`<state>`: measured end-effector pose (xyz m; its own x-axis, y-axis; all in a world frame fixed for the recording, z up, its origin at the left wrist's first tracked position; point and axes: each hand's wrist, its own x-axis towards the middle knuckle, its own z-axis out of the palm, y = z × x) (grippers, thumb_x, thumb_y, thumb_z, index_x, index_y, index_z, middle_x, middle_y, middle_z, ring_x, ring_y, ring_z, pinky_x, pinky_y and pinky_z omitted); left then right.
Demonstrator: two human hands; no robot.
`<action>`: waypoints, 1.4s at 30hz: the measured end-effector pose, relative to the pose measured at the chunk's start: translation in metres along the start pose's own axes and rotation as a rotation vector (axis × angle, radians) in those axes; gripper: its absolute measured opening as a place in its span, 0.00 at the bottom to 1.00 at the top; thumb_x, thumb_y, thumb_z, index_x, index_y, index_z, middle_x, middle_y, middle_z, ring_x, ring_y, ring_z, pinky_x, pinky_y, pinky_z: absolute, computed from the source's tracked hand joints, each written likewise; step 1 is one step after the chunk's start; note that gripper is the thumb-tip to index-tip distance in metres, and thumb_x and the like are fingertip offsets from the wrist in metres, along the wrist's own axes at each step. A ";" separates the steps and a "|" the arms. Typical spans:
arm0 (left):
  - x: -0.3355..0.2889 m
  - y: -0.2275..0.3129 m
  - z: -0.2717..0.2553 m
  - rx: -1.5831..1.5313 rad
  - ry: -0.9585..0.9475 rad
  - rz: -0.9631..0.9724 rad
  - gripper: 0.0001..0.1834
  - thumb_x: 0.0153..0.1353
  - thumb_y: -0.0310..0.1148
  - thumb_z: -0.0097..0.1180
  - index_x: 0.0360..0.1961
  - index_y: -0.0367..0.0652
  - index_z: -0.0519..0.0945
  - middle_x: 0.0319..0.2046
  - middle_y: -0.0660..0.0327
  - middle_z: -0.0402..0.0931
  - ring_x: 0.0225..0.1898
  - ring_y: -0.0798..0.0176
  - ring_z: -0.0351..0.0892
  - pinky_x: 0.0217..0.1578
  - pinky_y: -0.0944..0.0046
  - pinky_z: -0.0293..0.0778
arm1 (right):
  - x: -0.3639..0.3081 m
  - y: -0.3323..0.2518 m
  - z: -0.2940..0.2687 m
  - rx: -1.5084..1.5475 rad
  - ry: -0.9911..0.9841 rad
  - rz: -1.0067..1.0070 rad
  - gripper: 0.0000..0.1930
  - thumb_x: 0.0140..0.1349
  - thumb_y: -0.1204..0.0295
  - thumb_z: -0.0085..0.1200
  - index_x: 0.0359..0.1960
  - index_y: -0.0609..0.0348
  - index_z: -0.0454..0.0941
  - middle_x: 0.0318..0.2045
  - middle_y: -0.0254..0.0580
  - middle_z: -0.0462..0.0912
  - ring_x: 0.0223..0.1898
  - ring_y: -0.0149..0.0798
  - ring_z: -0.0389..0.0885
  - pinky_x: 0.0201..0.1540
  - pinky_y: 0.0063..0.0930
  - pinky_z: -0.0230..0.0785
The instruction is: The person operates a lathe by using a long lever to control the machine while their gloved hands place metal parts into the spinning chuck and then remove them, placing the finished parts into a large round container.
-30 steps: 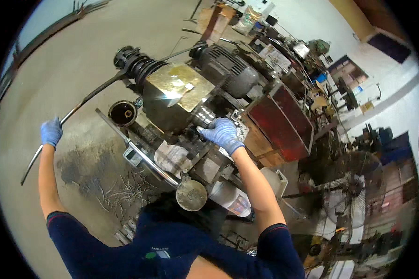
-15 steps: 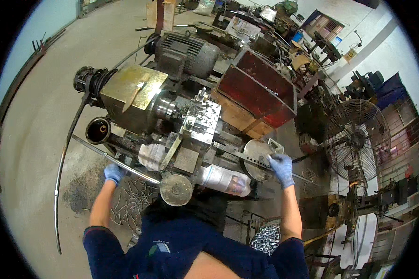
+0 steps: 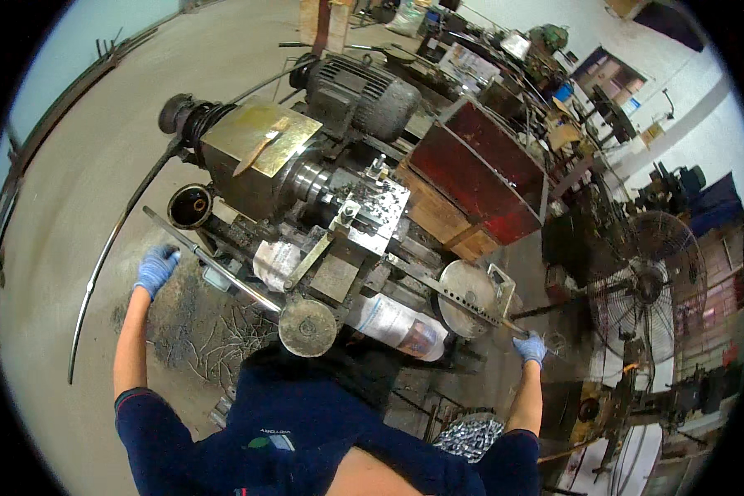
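My left hand [image 3: 157, 270], in a blue glove, is raised beside a long metal lever [image 3: 215, 263]; its fingers are apart and it appears to hold nothing. The gloved right hand [image 3: 531, 349] is closed around the outer end of a thin rod [image 3: 514, 327], which continues from a flat bar with holes [image 3: 446, 291]. Between my arms stands a lathe-like machine with a shiny spindle [image 3: 312, 179] and a metal block [image 3: 374, 213] scattered with chips. A round plate [image 3: 307, 328] is at its front, and a larger disc [image 3: 467, 291] sits behind the holed bar.
A red open box [image 3: 479, 161] stands behind the machine, near a ribbed motor [image 3: 362, 95]. At right is a large caged fan [image 3: 649, 281]. Small metal parts fill a container [image 3: 469, 436] by my right arm. Metal shavings [image 3: 231, 339] litter the floor at left.
My left hand has moved up and left from beneath the metal lever. The right hand has shifted down and right, from the holed bar to the rod's end. The spindle area looks brighter.
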<state>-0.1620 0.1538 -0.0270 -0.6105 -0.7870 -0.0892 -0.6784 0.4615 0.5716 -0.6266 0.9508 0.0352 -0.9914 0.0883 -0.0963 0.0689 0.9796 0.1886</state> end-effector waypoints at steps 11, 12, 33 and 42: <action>0.004 0.248 -0.057 0.234 0.667 0.582 0.31 0.56 0.57 0.48 0.56 0.50 0.69 0.28 0.53 0.77 0.24 0.53 0.77 0.26 0.57 0.71 | -0.048 -0.015 0.012 0.026 0.075 0.093 0.27 0.45 0.47 0.56 0.43 0.51 0.76 0.48 0.44 0.76 0.55 0.49 0.68 0.62 0.44 0.49; 0.013 0.259 -0.050 0.328 0.507 0.531 0.29 0.59 0.55 0.46 0.57 0.51 0.68 0.31 0.51 0.76 0.27 0.52 0.77 0.27 0.55 0.70 | -0.053 -0.009 0.014 0.030 0.071 0.114 0.27 0.45 0.47 0.56 0.42 0.51 0.76 0.46 0.45 0.77 0.54 0.50 0.69 0.61 0.44 0.50; -0.039 0.309 0.033 0.296 0.157 0.777 0.12 0.59 0.40 0.47 0.37 0.48 0.78 0.20 0.54 0.75 0.24 0.50 0.76 0.24 0.53 0.70 | -0.068 0.000 0.026 0.070 0.147 0.118 0.23 0.45 0.46 0.54 0.34 0.52 0.79 0.37 0.49 0.81 0.45 0.54 0.75 0.57 0.40 0.57; -0.031 0.297 -0.046 -0.055 0.667 0.852 0.12 0.56 0.38 0.55 0.38 0.42 0.81 0.23 0.52 0.76 0.23 0.52 0.77 0.24 0.60 0.71 | -0.068 0.004 0.032 0.051 0.160 0.128 0.23 0.46 0.47 0.54 0.34 0.52 0.79 0.35 0.49 0.81 0.42 0.53 0.76 0.53 0.40 0.60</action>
<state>-0.3264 0.2964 0.1827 -0.5157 -0.2881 0.8068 -0.1073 0.9561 0.2728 -0.5549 0.9543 0.0114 -0.9788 0.1874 0.0822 0.1974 0.9704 0.1390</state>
